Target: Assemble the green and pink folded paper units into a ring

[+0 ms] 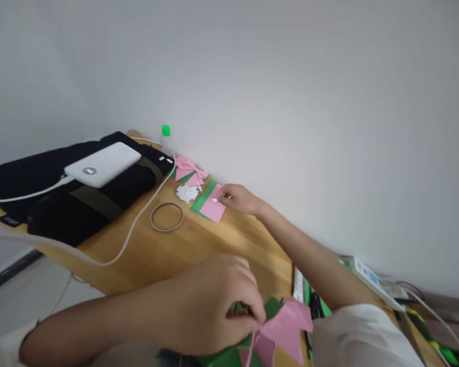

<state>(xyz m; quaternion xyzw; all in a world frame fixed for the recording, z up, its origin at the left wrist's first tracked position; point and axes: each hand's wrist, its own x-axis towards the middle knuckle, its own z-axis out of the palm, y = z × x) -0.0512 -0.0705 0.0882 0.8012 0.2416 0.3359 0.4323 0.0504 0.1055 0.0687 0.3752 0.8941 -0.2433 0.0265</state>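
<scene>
Pinching is done by the left hand (229, 306), whose thumb and forefinger are clamped on a pink folded-paper bow (286, 329) over the near side of the wooden table (145, 255). Green paper (229, 357) is seen below the bow; whether it is gripped too cannot be told. The right hand (240, 199) is stretched to the table's far edge, along the wall (290, 127), with its fingertips bunched at a pink paper sheet (214, 210). A small white scrap (214, 200) is seen right at those fingertips; whether it is pinched or merely rests on the sheet cannot be told. Green sheet (203, 198) is shown along the pink one's left side. Just beside it a round heap of white pieces (188, 192) is set, and beyond that, by the far edge, a second pink bow (185, 165) is laid. Near the table's far left corner a green-capped bottle (166, 131) is stood. The table's left end is covered by a black bag (61, 209), on which a white power bank (103, 163) is placed. A thin ring (167, 230) is laid flat between bag and pink sheet.
</scene>
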